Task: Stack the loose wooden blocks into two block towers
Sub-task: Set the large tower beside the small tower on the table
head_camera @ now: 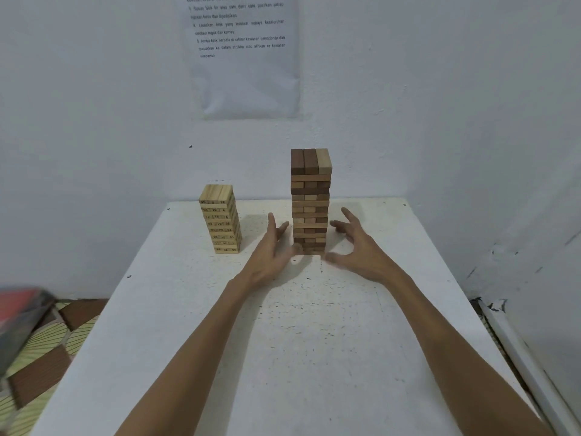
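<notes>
Hands: your left hand [272, 247] and right hand [355, 247] flank the dark tower [310, 202], both open, empty.
Handling: stiff, light, topples easily; press low sides evenly.
Pale tower [221, 220]: stands apart on the bench [314, 341].

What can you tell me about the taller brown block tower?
The brown block tower stands upright on the white table, near its far edge. It is built of mixed dark and light wooden blocks in crosswise layers of three, roughly squared. Open hands flank its base, left hand and right hand; contact is unclear.
</notes>
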A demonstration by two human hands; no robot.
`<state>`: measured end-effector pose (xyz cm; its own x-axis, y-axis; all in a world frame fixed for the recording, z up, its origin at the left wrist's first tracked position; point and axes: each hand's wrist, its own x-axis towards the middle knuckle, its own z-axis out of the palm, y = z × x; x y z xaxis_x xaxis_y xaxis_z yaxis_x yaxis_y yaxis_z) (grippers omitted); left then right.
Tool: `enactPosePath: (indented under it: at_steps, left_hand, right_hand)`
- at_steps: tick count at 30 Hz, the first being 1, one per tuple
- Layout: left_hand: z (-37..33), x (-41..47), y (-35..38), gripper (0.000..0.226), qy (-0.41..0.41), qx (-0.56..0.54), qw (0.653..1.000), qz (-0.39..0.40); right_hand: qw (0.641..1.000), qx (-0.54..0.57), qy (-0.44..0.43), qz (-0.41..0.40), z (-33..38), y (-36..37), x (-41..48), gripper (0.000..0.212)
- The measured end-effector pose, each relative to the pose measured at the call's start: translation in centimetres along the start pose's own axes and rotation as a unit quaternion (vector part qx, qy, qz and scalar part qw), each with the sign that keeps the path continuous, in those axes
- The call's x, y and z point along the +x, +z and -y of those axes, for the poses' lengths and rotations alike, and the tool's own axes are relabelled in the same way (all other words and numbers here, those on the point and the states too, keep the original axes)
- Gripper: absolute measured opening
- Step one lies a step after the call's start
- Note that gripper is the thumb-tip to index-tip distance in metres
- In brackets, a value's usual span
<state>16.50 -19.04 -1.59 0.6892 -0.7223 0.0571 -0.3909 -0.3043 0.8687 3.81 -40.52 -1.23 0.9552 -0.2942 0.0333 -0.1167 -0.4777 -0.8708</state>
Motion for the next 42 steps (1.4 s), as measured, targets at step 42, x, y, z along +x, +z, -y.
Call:
enactPosePath:
  at_steps: [42]
  left_hand:
    - [-7.2,5.3,1.0,0.109,-0.027,-0.343,0.927,-0.149]
  right_hand:
    - [0.912,0.359,0.003,-0.2,8.0,4.8,5.2,0.097]
